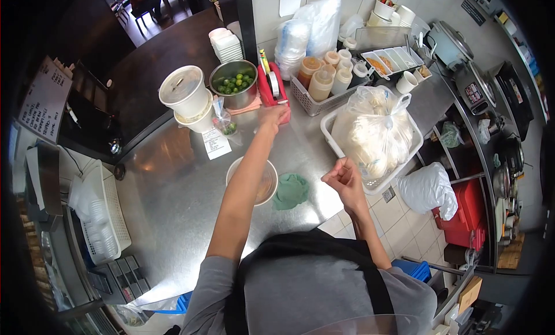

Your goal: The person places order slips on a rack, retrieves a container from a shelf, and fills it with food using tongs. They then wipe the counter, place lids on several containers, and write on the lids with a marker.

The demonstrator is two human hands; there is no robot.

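My left hand (274,117) reaches forward to the front end of a red tape dispenser (268,83). Its fingers are closed there, against the dispenser, which carries a white roll. My right hand (345,180) is held up beside the white basket, thumb and fingers pinched together. Whatever they pinch, if anything, is too small to make out. Under my left forearm is a round, clear-looking bowl (266,186), partly hidden by the arm. A crumpled green cloth (291,191) lies just right of it on the steel counter (173,179).
A white basket (373,189) holds a large plastic bag of pale items (376,132). Behind stand a crate of squeeze bottles (321,83), a pot of limes (234,83) and stacked white tubs (184,89). A receipt (216,143) and small bag (226,124) lie nearby.
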